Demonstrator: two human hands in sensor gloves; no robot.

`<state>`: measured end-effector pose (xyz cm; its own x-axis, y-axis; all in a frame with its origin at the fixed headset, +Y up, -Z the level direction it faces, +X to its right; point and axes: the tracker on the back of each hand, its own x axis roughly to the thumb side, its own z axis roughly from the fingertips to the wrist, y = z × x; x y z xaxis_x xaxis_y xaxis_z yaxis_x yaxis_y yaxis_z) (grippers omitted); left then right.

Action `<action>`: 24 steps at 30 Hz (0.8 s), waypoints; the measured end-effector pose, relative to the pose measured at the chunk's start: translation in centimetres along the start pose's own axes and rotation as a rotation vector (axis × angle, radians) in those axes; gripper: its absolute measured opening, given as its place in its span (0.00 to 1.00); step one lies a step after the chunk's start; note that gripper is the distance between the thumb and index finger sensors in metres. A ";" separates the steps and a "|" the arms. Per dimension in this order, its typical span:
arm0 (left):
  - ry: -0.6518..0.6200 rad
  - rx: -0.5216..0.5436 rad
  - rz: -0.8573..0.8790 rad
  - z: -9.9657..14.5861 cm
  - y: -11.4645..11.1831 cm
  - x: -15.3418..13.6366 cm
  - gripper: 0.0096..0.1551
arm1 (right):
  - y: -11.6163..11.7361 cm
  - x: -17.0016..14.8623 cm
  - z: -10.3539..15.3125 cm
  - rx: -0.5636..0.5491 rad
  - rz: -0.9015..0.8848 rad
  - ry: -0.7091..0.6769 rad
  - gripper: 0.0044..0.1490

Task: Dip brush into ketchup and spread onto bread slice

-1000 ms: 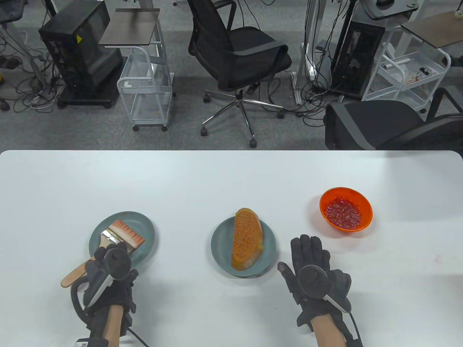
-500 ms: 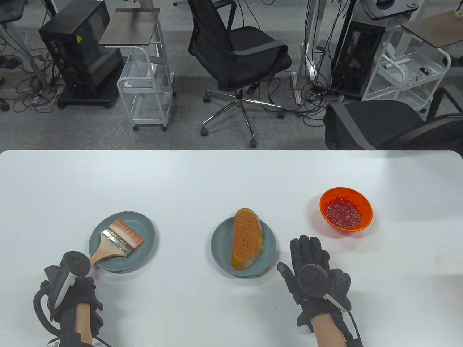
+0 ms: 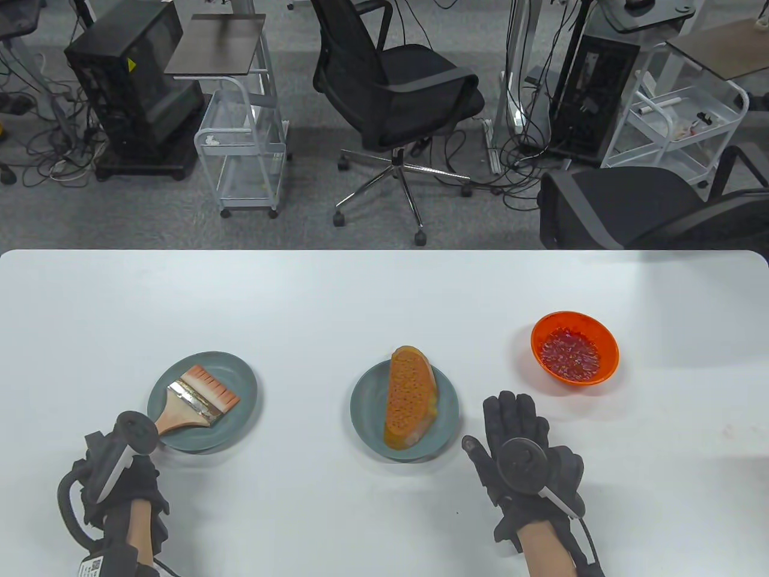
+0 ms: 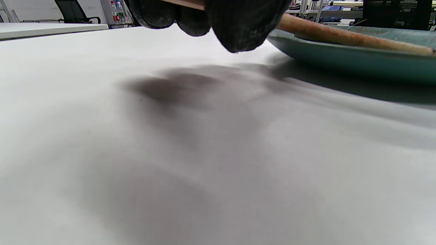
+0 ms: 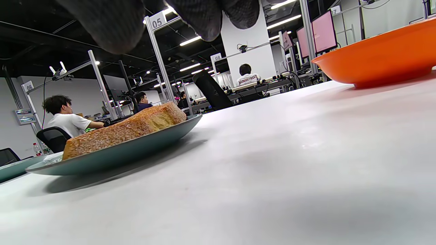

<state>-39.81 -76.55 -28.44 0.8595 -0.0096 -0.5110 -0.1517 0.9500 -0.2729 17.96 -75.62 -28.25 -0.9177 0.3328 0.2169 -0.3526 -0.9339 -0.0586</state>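
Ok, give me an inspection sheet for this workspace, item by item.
Surface: white table, a few faint specks.
Job's things: brush head on left plate, handle over its rim; bread on middle plate; orange ketchup bowl at right.
Clutter: nothing seen.
Grips: left hand holds the brush handle end; right hand flat on table, empty.
Cables: glove leads at both wrists.
Surroundings: office chairs, carts, computer towers, floor cables.

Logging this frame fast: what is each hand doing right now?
Left hand: fingers closed around the brush handle's end, brush head on its plate.
Right hand: open, flat on the table, holding nothing.
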 end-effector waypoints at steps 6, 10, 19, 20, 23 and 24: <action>-0.016 0.063 -0.036 0.9 1.7 0.6 0.34 | -0.1 -0.1 0.0 -0.002 -0.007 0.006 0.46; -0.020 0.112 -0.038 1.7 3.0 1.2 0.33 | -0.2 -0.1 0.0 -0.003 -0.018 0.010 0.46; -0.149 0.290 -0.014 4.5 5.3 3.6 0.31 | -0.6 -0.2 0.0 -0.034 -0.033 0.016 0.45; -0.183 0.323 -0.009 5.2 5.7 4.3 0.31 | -0.7 -0.2 0.0 -0.049 -0.034 0.010 0.45; -0.278 0.398 0.016 7.0 6.5 6.5 0.31 | -1.0 0.2 0.2 -0.097 -0.041 -0.019 0.44; -0.306 0.419 0.026 7.6 6.7 7.2 0.30 | -1.1 0.4 0.2 -0.111 -0.040 -0.031 0.44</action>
<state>-30.96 -67.84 -27.71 0.9710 0.0483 -0.2341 -0.0209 0.9928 0.1183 18.05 -74.45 -27.90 -0.8970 0.3641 0.2507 -0.4087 -0.8991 -0.1566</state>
